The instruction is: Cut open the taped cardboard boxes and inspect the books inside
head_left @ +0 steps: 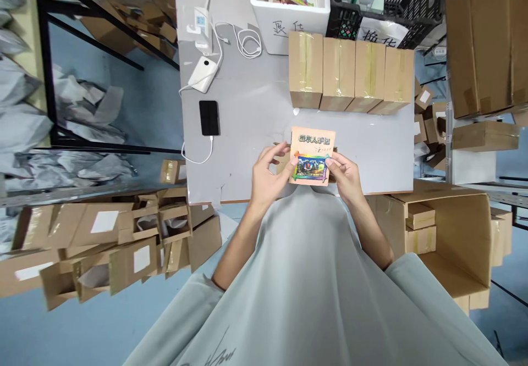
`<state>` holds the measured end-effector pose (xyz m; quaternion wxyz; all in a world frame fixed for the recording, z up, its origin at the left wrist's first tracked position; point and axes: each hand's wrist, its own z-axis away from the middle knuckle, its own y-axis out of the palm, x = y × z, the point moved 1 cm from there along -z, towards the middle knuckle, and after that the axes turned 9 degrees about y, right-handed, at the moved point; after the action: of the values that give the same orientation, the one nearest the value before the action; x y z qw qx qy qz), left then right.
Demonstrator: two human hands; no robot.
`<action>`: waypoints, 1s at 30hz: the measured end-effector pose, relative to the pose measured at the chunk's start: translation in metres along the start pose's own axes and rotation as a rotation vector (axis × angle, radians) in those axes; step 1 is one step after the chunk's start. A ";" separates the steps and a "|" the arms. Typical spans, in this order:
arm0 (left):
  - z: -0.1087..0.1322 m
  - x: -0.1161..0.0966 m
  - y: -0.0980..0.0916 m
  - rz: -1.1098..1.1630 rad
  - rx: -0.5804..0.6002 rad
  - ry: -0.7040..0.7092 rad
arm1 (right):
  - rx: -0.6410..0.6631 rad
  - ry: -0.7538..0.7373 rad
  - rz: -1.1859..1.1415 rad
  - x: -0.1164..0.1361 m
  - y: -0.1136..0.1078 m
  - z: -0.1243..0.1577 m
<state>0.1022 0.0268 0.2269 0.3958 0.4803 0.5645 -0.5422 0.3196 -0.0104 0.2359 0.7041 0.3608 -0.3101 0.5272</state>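
A small tan book (pixel 312 146) with dark characters and a colourful picture on its cover is held over the near edge of the grey table (pixel 247 113). My left hand (pixel 269 173) grips its left side, fingers curled round the edge. My right hand (pixel 345 175) pinches its right side. A bit of brown cardboard (pixel 284 160) shows under the book between my hands; what it is I cannot make out.
Several taped cardboard boxes (pixel 350 72) stand in a row behind the book. A black phone (pixel 209 117) and white charger (pixel 203 73) lie left. A white bin (pixel 289 9) of books and a black crate (pixel 388 3) sit behind. An open carton (pixel 449 239) stands right; flat boxes (pixel 111 245) pile left.
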 end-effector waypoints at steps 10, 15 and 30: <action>-0.009 0.008 -0.010 -0.008 0.098 0.028 | 0.013 -0.228 0.271 0.005 -0.015 -0.007; -0.015 0.003 -0.015 -0.069 0.088 0.239 | -0.028 -0.356 0.393 0.013 -0.019 -0.009; -0.014 0.005 -0.014 0.035 0.058 0.073 | -0.132 -0.254 0.420 0.008 -0.024 -0.012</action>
<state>0.0887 0.0422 0.2270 0.3703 0.5209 0.5540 -0.5335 0.3454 -0.0003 0.2317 0.5565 0.3052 -0.4980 0.5908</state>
